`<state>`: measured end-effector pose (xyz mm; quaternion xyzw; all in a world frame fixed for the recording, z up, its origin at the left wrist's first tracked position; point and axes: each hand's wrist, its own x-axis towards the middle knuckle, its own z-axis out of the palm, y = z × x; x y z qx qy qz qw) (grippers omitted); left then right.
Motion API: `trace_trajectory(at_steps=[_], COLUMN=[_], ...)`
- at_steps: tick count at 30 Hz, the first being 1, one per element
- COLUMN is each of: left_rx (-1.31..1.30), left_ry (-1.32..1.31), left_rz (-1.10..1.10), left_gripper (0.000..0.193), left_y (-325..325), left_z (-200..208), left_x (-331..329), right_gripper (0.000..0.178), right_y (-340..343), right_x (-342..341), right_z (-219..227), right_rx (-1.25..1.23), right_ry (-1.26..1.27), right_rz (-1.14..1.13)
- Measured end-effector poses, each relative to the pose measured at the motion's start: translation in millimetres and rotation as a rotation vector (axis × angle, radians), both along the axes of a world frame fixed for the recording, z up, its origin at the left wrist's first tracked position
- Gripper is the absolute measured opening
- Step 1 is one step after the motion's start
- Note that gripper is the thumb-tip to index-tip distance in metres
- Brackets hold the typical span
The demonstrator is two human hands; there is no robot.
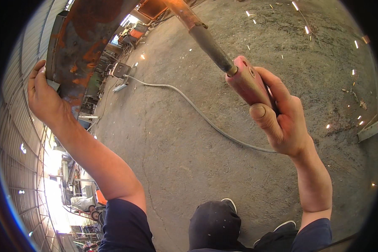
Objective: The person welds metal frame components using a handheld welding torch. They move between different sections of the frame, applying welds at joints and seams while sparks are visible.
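At the far left my left hand [48, 98] is raised to the edge of a large rusty steel beam [77, 50]. Its fingers are bent together round that edge, and a small pale piece of metal [53, 85] shows beside them. My right hand [281, 115] is closed round the flat red handle [250, 82] of a tool with a long grey metal shaft [212, 48]. The shaft slants up and left, rusty orange toward the top, and its far end is out of the picture. I cannot tell what kind of tool it is.
Bright sparks [306, 30] are scattered over the concrete floor [176, 138], mostly at right. A grey cable [197, 108] runs from a small box [121, 70] and passes behind my right wrist. Machinery and clutter [86, 203] line the corrugated wall [19, 147]. My shoes [230, 206] show below.
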<state>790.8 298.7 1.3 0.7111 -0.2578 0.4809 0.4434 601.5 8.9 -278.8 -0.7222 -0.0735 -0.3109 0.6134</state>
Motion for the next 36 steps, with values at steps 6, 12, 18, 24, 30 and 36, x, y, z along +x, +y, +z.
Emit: trace_trajectory(at_steps=[6,12,18,24,30,36], left_rx=[0.000,-0.043,0.007,-0.015,-0.033,0.021], left_ry=[-0.001,0.065,0.022,0.018,0.050,-0.010], left_rz=[-0.010,0.079,0.090,0.028,-0.072,0.018], left_gripper=[0.025,0.028,0.030,0.028,0.027,0.028], left_y=[0,-12,-3,-2,7,1], left_z=[1,-9,-4,-4,1,1], left_x=[-1,-12,-5,-5,2,0], right_gripper=[0.070,0.071,0.073,0.073,0.072,0.070], right_y=[-1,-1,2,3,2,2], right_x=[0,2,4,4,3,-3], right_z=[3,3,3,3,3,-2], right_rx=[-0.005,-0.024,-0.045,-0.013,-0.008,0.009], right_ry=[0.004,-0.006,-0.015,-0.025,-0.007,0.042], right_rz=[-0.014,-0.036,-0.065,-0.053,-0.022,0.017])
